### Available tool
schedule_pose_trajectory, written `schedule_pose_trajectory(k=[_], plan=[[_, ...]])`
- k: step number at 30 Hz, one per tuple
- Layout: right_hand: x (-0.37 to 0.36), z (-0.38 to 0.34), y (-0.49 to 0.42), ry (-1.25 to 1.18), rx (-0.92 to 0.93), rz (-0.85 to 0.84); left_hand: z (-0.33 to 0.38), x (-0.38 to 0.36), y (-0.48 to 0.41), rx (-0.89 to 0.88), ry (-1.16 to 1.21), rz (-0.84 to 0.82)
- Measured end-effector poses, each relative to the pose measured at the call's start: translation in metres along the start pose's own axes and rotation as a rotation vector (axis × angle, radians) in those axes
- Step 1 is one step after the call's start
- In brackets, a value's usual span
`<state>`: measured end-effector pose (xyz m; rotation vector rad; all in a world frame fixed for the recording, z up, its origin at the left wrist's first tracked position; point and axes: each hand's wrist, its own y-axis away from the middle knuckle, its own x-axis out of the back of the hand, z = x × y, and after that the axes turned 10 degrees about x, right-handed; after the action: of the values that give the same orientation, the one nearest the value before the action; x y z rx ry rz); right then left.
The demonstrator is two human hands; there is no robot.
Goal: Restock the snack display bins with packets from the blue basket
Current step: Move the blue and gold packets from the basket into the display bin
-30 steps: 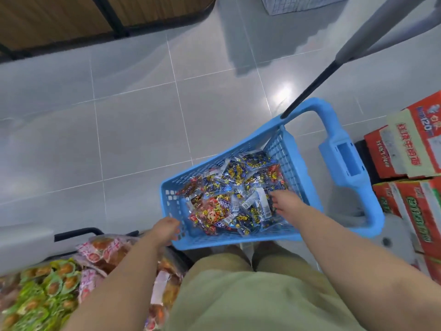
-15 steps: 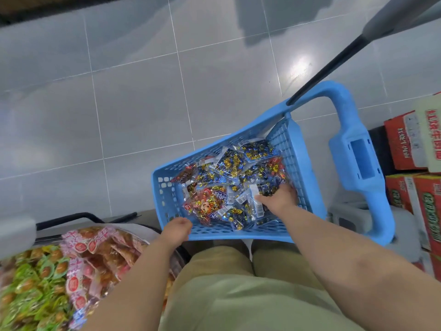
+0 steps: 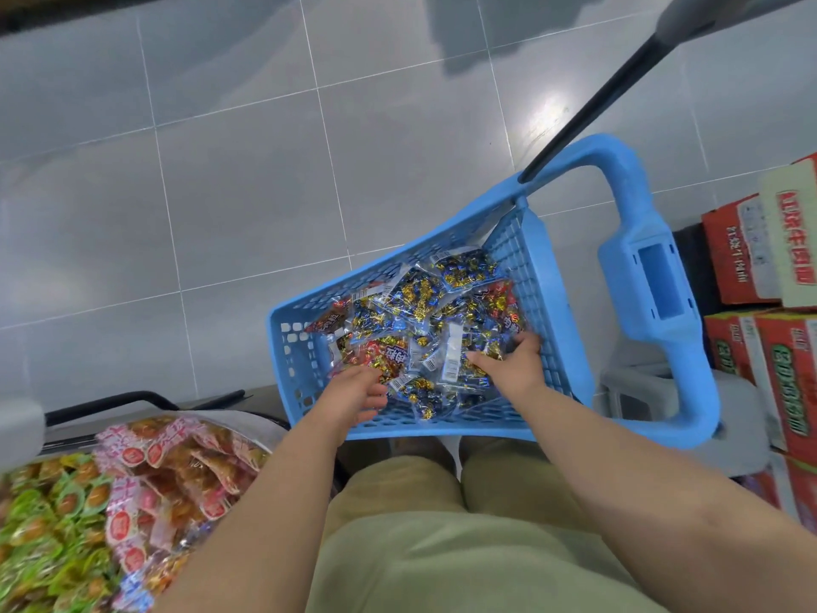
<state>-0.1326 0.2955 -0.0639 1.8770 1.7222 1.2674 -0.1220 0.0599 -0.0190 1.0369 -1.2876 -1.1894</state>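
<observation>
The blue basket (image 3: 442, 430) stands on the floor in front of my knees, tilted. A heap of blue-gold and red snack packets (image 3: 422, 303) lies in it. My right hand (image 3: 515, 369) is down in the right side of the heap, with fingers and thumb curled around packets. My left hand (image 3: 356, 393) is inside the basket at the near left edge of the heap. Its fingers curl against a red packet (image 3: 384, 353), and the grip is hidden. At lower left, display bins hold pink-red packets (image 3: 177, 471) and green packets (image 3: 48, 524).
The basket's big blue handle (image 3: 654, 276) arches to the right, and a black pole (image 3: 588, 112) rises from its far corner. Red cartons (image 3: 747, 258) are stacked at the right edge, with a grey stool (image 3: 632, 391) below the handle. Grey floor tiles lie beyond.
My left hand has gone from the basket's near rim into the basket, up to the packets. My right hand has sunk deeper into the heap. The view has tipped further down.
</observation>
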Motion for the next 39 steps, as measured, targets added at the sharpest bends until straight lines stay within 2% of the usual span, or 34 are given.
schedule_pose_trajectory(k=[3,7,10,13,16,17,19,21,25,27,31,35,39], plan=[[-0.004,-0.017,0.013,-0.154,0.048,-0.037,0.006,-0.008,0.004,-0.033,0.094,-0.100],[-0.026,-0.041,0.041,-0.069,0.359,-0.250,0.014,-0.012,0.017,-0.071,0.246,-0.333],[-0.039,-0.049,0.047,-0.077,0.449,-0.376,0.011,-0.001,0.018,-0.088,0.411,-0.480],[-0.034,-0.044,0.028,-0.156,0.327,-0.287,0.009,0.009,0.008,-0.078,0.470,-0.335],[-0.021,-0.021,-0.009,0.233,0.095,-0.077,0.004,0.018,-0.002,-0.056,0.537,-0.229],[-0.017,-0.013,-0.017,0.316,-0.018,-0.078,0.001,0.021,-0.006,-0.049,0.554,-0.205],[-0.018,0.002,-0.029,0.319,-0.165,-0.164,-0.006,0.026,-0.012,-0.041,0.579,-0.178],[-0.023,0.010,-0.036,0.260,-0.158,-0.189,-0.012,0.030,-0.015,-0.028,0.610,-0.170],[-0.035,0.019,-0.039,0.096,-0.184,-0.100,-0.021,0.035,-0.014,-0.038,0.682,-0.193],[-0.036,0.024,-0.038,0.128,-0.184,-0.097,-0.022,0.036,-0.011,-0.038,0.693,-0.207],[-0.026,0.025,-0.033,0.230,-0.110,-0.092,-0.020,0.037,-0.007,-0.013,0.708,-0.212],[-0.012,0.018,-0.020,0.204,-0.014,-0.121,-0.013,0.036,-0.002,0.011,0.669,-0.210],[-0.002,-0.003,-0.003,0.082,0.110,-0.027,-0.007,0.034,-0.005,0.003,0.590,-0.101]])
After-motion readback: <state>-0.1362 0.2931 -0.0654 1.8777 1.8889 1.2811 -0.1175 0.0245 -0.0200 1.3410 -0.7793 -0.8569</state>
